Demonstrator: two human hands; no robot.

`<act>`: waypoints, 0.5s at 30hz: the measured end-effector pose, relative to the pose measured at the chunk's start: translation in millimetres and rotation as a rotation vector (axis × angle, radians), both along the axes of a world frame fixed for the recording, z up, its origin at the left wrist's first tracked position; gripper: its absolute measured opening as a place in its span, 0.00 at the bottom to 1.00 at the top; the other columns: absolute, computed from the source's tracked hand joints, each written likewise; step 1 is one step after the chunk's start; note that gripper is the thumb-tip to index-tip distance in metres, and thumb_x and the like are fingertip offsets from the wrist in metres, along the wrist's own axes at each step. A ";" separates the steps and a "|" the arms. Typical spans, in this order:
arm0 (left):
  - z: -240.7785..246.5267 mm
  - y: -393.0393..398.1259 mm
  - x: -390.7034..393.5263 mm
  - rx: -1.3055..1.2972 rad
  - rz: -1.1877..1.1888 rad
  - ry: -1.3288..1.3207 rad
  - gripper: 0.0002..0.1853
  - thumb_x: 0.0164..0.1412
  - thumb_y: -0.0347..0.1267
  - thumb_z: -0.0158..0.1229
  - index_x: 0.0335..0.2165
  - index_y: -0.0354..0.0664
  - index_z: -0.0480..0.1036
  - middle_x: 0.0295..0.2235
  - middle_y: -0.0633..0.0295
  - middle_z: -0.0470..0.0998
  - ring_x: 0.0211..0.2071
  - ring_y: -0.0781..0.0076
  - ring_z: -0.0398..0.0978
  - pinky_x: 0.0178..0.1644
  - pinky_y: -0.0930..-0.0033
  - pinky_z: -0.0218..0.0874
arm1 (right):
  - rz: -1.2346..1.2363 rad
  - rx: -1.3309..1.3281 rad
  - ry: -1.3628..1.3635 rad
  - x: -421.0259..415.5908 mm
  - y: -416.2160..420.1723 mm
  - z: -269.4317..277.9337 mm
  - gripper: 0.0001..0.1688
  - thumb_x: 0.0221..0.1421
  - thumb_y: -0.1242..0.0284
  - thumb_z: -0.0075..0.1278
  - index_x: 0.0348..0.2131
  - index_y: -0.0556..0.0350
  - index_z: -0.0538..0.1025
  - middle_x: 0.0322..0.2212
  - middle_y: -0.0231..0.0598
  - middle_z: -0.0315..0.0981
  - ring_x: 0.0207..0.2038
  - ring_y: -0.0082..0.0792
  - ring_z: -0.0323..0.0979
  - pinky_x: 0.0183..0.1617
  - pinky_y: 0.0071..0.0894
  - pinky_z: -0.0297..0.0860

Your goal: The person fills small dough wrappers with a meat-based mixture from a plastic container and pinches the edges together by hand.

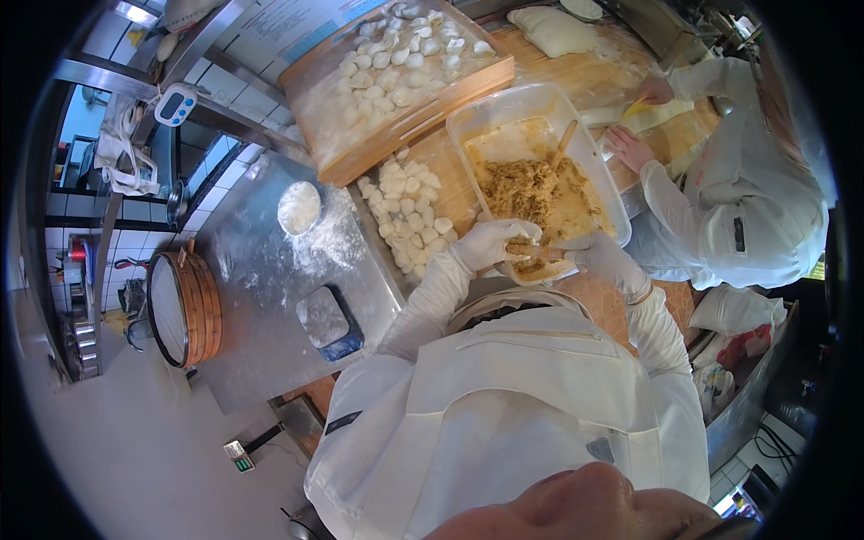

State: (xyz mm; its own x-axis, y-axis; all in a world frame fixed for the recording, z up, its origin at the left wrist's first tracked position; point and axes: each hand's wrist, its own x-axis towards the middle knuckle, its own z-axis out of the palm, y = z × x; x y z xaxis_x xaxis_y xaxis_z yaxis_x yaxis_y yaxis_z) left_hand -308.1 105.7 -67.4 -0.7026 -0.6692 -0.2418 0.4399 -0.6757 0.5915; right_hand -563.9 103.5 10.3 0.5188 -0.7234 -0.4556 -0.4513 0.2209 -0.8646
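Note:
Both gloved hands are at the near edge of a translucent plastic tub (607, 182) that holds brown minced filling (520, 185). My left hand (496, 244) cups a wrapper with some filling on it. In my right hand (597, 256) is a wooden spatula (548, 252), its tip at the filling in the left hand. A second wooden stick (564, 143) stands tilted in the filling. Left of the tub lie many small dough pieces (407, 216) on the board. Behind them, a wooden tray (418, 125) bears rows of filled dumplings (397, 59).
A co-worker's hands (631, 147) work dough on the board at the right. A bowl of flour (299, 208), a blue scale (341, 344) and a bamboo steamer (201, 310) are on the steel table at left. A large dough piece (557, 30) lies at the back.

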 end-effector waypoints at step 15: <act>-8.8 2.2 -7.6 0.118 0.377 0.208 0.23 0.66 0.36 0.41 0.56 0.39 0.55 0.50 0.55 0.65 0.50 0.63 0.65 0.53 0.64 0.58 | -0.260 -0.544 0.047 23.1 51.3 -38.5 0.22 0.52 0.78 0.46 0.49 0.60 0.70 0.28 0.39 0.72 0.28 0.38 0.70 0.33 0.37 0.67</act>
State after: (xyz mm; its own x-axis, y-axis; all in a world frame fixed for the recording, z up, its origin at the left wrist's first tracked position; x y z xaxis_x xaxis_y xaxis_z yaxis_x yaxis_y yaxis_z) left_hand -315.7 107.9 -76.2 -0.4564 -0.8643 -0.2115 0.7700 -0.5027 0.3928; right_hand -540.9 154.8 -28.2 0.2824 -0.9593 -0.0029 -0.4823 -0.1393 -0.8648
